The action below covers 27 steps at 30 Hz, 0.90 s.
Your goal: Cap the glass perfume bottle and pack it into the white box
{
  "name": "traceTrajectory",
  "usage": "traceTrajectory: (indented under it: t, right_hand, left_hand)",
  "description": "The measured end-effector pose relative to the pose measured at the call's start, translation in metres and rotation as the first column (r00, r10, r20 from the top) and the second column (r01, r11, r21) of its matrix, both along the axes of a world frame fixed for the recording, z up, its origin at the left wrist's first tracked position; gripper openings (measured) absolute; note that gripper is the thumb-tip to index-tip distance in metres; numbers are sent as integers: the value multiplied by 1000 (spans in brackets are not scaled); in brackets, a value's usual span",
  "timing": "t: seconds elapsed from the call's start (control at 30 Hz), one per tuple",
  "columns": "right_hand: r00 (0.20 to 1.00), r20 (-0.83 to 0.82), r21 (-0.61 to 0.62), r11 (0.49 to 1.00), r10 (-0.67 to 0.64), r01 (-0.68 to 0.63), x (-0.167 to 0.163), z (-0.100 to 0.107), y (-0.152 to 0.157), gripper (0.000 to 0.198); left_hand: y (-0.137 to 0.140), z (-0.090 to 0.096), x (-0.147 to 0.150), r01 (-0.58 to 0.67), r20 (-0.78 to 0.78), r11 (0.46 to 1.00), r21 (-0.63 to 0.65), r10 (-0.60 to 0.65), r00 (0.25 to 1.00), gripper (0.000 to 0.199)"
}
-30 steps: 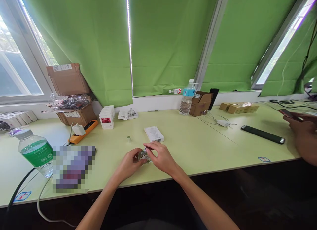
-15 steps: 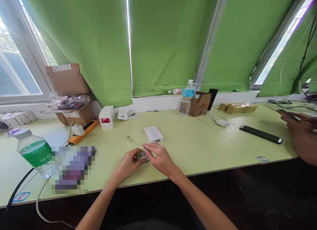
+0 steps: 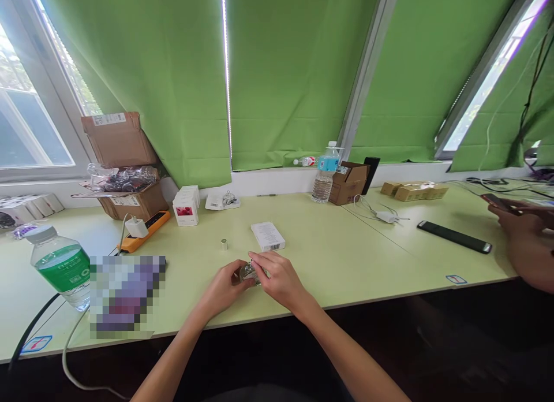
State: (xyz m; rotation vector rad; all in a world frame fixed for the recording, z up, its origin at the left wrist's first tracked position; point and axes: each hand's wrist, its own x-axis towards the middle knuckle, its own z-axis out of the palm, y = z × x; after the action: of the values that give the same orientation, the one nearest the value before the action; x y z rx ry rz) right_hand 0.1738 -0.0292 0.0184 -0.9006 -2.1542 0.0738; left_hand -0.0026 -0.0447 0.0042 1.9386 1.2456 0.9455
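Near the table's front edge, my left hand (image 3: pixel 225 287) is closed around the side of a small clear glass bottle (image 3: pixel 247 272). The thumb and fingers of my right hand (image 3: pixel 280 279) are pinched together at the bottle's top, hiding its neck. Just beyond my hands lies a white printed carton (image 3: pixel 267 235) with a barcode on its end. A small silver cylindrical cap (image 3: pixel 224 244) stands on the table to the carton's left.
Left are a green-labelled water bottle (image 3: pixel 63 269), an orange power strip (image 3: pixel 145 231) and a blurred-out item (image 3: pixel 130 298). White boxes (image 3: pixel 186 208) stand at the back. A blue-labelled bottle (image 3: pixel 324 174) and a black bar (image 3: pixel 454 237) are right, near another person's hands (image 3: pixel 526 234).
Both hands keep their hold on the glass bottle, with barely any finger movement. The view has shifted very slightly.
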Motion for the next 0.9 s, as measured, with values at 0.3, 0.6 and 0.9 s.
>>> traceTrajectory:
  t: [0.3,0.6,0.9]
  right_hand:
    - [998,39,100,994,-41,37,-1,-2,0,33]
    - [993,101,107,993,-58,47,-1,-5,1,34]
    - [995,96,120,993,-26,15,2,-5,5,34]
  left_hand:
    - [-2,1,1,-27,-35,1000,9,28,999,28]
    - [-1,-3,0,-32,-51,999,29,33,998,26]
    - [0,-5,0,-15,-40,999,28,17,999,27]
